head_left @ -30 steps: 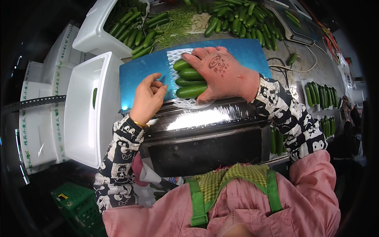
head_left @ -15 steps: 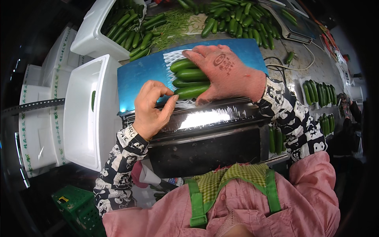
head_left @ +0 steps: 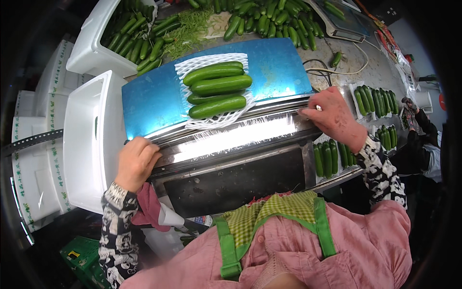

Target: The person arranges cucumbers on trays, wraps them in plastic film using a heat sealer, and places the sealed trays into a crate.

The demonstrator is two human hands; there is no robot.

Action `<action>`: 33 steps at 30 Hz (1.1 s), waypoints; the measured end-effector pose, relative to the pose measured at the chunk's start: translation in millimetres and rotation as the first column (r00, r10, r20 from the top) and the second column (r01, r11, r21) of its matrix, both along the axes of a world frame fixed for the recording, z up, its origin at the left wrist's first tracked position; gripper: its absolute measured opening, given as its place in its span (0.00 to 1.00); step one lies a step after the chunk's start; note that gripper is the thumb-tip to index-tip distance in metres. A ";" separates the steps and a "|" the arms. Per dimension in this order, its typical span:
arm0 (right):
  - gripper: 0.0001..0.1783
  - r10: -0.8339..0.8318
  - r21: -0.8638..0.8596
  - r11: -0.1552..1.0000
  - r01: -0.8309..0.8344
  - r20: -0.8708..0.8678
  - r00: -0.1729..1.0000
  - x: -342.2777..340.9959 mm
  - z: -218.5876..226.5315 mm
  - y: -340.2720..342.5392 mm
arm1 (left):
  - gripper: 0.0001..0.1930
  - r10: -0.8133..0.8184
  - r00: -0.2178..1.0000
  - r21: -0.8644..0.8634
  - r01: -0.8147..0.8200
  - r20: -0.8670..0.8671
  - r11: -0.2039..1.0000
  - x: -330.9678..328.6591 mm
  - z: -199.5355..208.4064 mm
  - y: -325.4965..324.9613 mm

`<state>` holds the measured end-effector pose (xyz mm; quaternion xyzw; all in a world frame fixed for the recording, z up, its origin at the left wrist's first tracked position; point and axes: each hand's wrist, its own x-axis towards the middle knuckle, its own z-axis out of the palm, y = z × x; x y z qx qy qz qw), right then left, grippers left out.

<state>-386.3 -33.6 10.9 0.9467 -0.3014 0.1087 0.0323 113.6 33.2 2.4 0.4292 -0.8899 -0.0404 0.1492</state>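
Note:
Several cucumbers [head_left: 220, 85] lie side by side on a white foam net [head_left: 182, 67]. The net rests on the blue top plate [head_left: 154, 101] of a wrapping machine, its near edge hanging over the front. Glossy clear plastic film [head_left: 231, 140] stretches along the machine's front below the plate. My bare left hand [head_left: 134, 163] is closed on the film at its left end. At the right end my right hand [head_left: 337, 115], in a pink glove, pinches the film near the plate's corner. Neither hand touches the cucumbers.
A white foam box [head_left: 91, 144] stands left of the machine; another foam box [head_left: 79, 60] behind it holds cucumbers. Loose cucumbers [head_left: 267, 21] are heaped at the back beside a scale [head_left: 341, 26]. Packed cucumber trays [head_left: 375, 101] lie at right, where another person [head_left: 421, 130] is partly visible.
My hands have let go of the cucumbers and net and moved apart, down to the film's two ends. The cucumbers now lie uncovered on the plate. The whole view has shifted slightly.

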 end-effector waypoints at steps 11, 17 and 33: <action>0.16 0.168 0.067 0.976 -0.208 0.381 0.909 29.7 -7.0 30.9 | 0.09 0.037 0.899 0.202 0.058 -0.437 0.978 -33.4 -9.8 21.8; 0.17 0.053 0.321 0.893 -0.315 0.621 0.782 31.8 81.6 89.1 | 0.03 0.251 0.257 0.272 0.049 -0.933 0.961 -65.4 42.1 64.3; 0.18 -0.236 0.228 0.961 0.155 0.389 0.891 108.9 -58.5 -100.5 | 0.18 0.284 0.865 0.181 -0.228 -0.413 0.957 -67.7 -35.0 -125.9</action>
